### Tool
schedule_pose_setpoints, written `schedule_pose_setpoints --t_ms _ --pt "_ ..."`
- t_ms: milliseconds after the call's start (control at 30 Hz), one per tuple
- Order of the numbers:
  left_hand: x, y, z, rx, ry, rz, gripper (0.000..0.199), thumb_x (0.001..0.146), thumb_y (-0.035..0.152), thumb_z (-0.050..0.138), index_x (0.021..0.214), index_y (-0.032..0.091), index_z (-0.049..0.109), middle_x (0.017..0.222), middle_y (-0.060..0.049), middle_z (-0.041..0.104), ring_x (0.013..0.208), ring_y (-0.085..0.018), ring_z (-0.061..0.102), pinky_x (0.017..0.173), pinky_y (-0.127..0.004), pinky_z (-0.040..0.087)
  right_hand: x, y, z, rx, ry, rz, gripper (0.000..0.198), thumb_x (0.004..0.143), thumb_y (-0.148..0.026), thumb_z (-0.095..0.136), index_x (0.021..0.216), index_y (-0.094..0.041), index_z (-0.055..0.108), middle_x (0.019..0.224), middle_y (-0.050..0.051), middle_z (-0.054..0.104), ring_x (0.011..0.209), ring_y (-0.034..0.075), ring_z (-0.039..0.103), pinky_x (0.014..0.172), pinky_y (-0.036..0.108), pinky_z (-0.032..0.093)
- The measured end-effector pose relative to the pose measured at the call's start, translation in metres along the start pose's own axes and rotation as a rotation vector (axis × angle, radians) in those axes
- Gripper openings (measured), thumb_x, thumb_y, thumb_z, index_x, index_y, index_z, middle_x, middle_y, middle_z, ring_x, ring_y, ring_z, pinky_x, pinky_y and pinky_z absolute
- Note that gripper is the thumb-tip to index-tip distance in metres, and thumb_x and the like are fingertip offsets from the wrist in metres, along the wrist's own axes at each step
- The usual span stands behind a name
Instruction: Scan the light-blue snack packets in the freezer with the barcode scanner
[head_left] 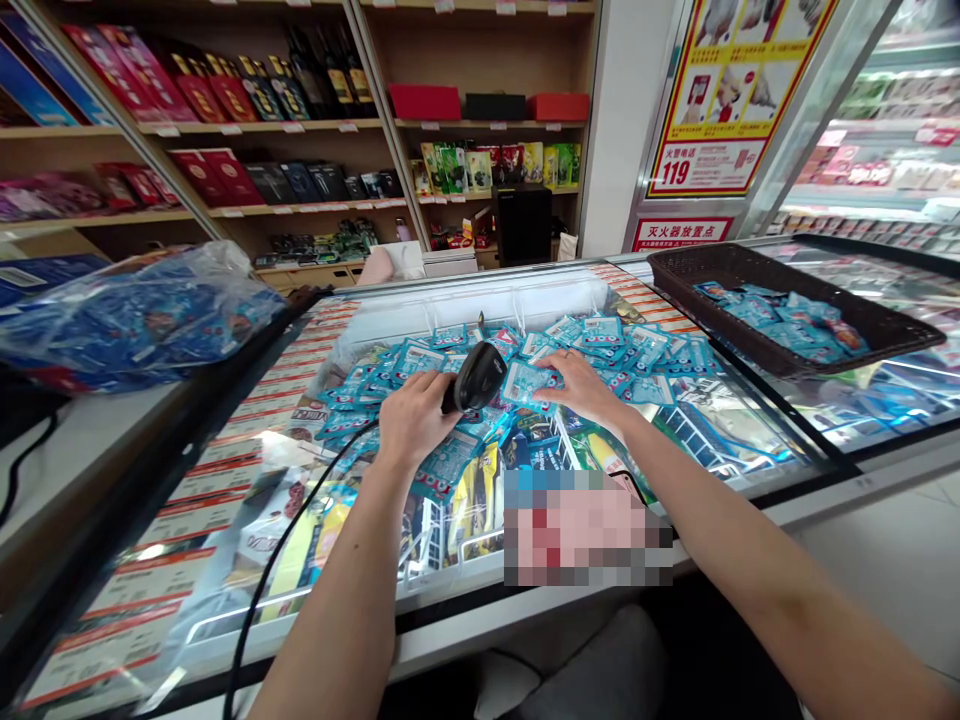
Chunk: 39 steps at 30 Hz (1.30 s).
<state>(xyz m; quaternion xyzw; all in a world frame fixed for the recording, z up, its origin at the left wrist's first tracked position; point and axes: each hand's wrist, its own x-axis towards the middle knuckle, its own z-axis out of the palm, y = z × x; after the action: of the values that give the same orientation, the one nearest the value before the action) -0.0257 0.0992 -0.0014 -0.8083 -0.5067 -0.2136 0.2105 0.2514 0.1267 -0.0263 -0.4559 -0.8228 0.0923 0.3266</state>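
My left hand [417, 418] is wrapped round the handle of a black barcode scanner [481, 376], its head tilted to the right over the packets. A black cable runs from it down to the left. My right hand [577, 388] grips the right edge of a small blue packet [525, 382], thumb below and fingers above, close beside the scanner's head. Many more blue packets [420, 362] lie in a loose, overlapping heap on the glass lid [757, 435] of a chest freezer, on both sides of my hands.
A dark brown woven basket [892, 325] with blue packets stands at the right. A clear plastic bag [157, 310] of blue packages lies at the left. Through the glass show wire baskets [431, 535] of frozen goods. Shelves with boxes and bottles stand behind; a blurred patch covers something at the front edge.
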Motion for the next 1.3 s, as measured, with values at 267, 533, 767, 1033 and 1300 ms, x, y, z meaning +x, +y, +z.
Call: schedule_pose_setpoints --t_ms 267,533,767,1033,1300 --pt "0.0 0.0 0.002 -0.026 -0.036 0.063 0.027 0.077 0.028 0.052 0.103 0.021 0.057 0.091 -0.004 0.063 0.092 -0.021 0.057 0.068 -0.029 0.042 0.004 0.003 -0.003 0.14 0.129 0.185 0.03 0.082 -0.033 0.053 0.11 -0.022 0.056 0.098 0.003 0.064 0.075 0.018 0.057 0.077 0.035 0.043" --pt "0.001 0.004 0.0 -0.041 -0.095 0.137 0.029 0.076 0.026 0.051 0.104 0.021 0.056 0.091 -0.004 0.063 0.094 -0.022 0.057 0.069 -0.03 0.043 0.005 0.005 -0.003 0.227 0.272 0.235 0.028 0.081 -0.033 0.052 0.105 -0.02 0.054 0.095 0.004 0.064 0.061 0.014 0.053 0.069 0.033 0.045" --pt "0.001 0.007 -0.001 -0.045 -0.112 0.145 0.027 0.077 0.027 0.051 0.103 0.021 0.056 0.09 -0.004 0.064 0.093 -0.022 0.057 0.066 -0.03 0.043 0.008 0.01 0.001 0.338 0.316 0.243 0.026 0.079 -0.034 0.053 0.101 -0.021 0.053 0.101 0.004 0.063 0.074 0.017 0.058 0.07 0.033 0.047" --pt "0.002 0.008 -0.001 -0.06 -0.111 0.129 0.028 0.077 0.027 0.051 0.103 0.021 0.057 0.094 -0.004 0.065 0.094 -0.022 0.058 0.068 -0.031 0.044 0.008 0.012 0.002 0.35 0.308 0.236 0.025 0.078 -0.034 0.053 0.1 -0.021 0.053 0.102 0.004 0.062 0.081 0.019 0.059 0.072 0.033 0.048" --pt "0.002 0.008 -0.002 -0.048 -0.131 0.116 0.031 0.076 0.027 0.051 0.105 0.021 0.056 0.096 -0.005 0.065 0.096 -0.022 0.058 0.068 -0.03 0.045 0.008 0.013 0.002 0.32 0.296 0.231 0.025 0.08 -0.033 0.051 0.101 -0.021 0.052 0.102 0.005 0.063 0.09 0.02 0.059 0.074 0.033 0.048"
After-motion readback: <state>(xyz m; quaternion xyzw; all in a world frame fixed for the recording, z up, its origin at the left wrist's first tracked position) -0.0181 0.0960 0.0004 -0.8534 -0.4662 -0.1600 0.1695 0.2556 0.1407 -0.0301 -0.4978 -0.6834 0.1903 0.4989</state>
